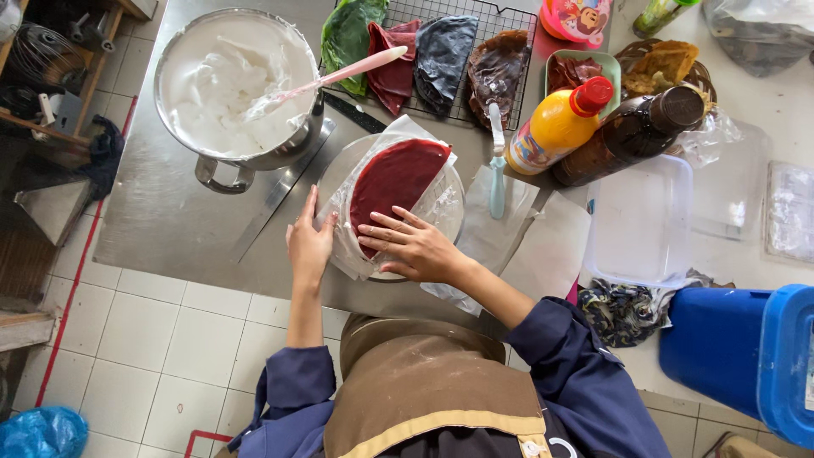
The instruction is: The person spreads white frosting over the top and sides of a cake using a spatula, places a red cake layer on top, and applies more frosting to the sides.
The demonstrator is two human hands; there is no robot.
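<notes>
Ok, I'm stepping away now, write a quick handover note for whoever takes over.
Left hand: flat against the left edge of the wrap paper, holding nothing.
Right hand: fingers spread, pressing on the folded red crepe.
The crepe lies on the paper on a round plate.
Done: red crepe folded in a half-moon; four other folded crepes on the rack.
Left: paper not yet closed over the crepe.
Cream pot with spatula behind.

Both hands, left (309, 244) and right (415, 246), lie flat with fingers spread.

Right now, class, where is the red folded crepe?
In the head view, the red folded crepe lies on a wrapper on the round plate, between both hands, below the cooling rack.
</notes>
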